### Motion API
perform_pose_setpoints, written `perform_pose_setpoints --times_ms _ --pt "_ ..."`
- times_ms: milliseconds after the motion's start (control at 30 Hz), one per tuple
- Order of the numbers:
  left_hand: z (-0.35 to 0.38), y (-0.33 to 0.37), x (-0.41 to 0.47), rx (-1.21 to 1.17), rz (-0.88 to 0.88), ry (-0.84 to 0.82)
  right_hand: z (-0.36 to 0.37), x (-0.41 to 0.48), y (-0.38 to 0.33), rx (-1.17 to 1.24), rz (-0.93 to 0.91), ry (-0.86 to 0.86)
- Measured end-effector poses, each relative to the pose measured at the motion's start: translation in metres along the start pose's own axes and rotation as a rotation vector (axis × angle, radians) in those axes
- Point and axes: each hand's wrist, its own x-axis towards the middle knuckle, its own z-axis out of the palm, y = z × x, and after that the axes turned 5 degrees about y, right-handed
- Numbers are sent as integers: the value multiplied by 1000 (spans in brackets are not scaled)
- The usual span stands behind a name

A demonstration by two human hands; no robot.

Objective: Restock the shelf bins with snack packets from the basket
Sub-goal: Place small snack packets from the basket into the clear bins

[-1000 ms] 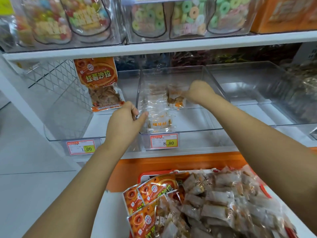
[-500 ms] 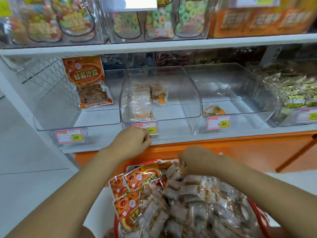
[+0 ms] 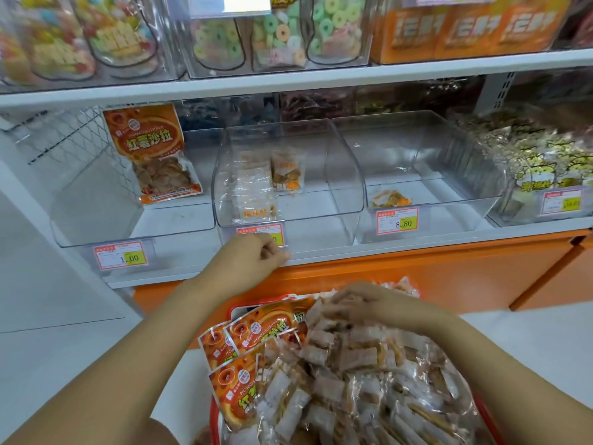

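Restocking looks barely begun, judging by how little sits in the bins. The middle clear plastic shelf bin (image 3: 340,200) holds only a few small clear snack packets (image 3: 286,175) towards its back. The clear bin to its left (image 3: 96,220) has one tall orange pouch (image 3: 150,152) standing in it, and the clear bin to its right (image 3: 449,175) has a single small packet (image 3: 390,198). The red-rimmed basket (image 3: 234,311) below is heaped with small clear packets (image 3: 353,374) and more orange pouches (image 3: 256,329), so nearly all the load is left to shelve. The right hand (image 3: 369,305) lies on the heap with fingers stretched out, nothing lifted. The left hand (image 3: 253,261) is at the middle bin's front by the price label (image 3: 272,234), fingers curled in; whether they pinch anything I cannot tell
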Motion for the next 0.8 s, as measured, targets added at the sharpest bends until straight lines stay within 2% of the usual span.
perform_pose_setpoints --times_ms 67,100,133,233,333,400,533,633,700,800 --pt "-2 12 -5 -211 -31 -100 -10 1 -3 631 70 -121" --pt "-2 18 -7 -292 -29 -146 -13 2 -4 863 86 -202" --pt "-2 24 -9 -355 -17 -175 -14 3 -5 978 81 -263" --pt "-1 33 -11 -459 3 -144 -13 5 -11 1076 40 -359" --pt "1 37 -10 -510 -37 25 -14 5 -18 1117 -19 -327" --pt "3 42 -9 -539 -69 161 -14 4 -27 1027 -39 -169" --pt "5 53 -10 -588 -86 338 -3 7 -45 600 -53 486" --pt "5 60 -10 -547 -58 461 4 8 -59 557 -156 833" --pt "7 63 -8 -510 -40 515 2 7 -66 562 -209 962" --pt "4 65 0 -501 -36 516 -4 11 -71 580 -215 947"
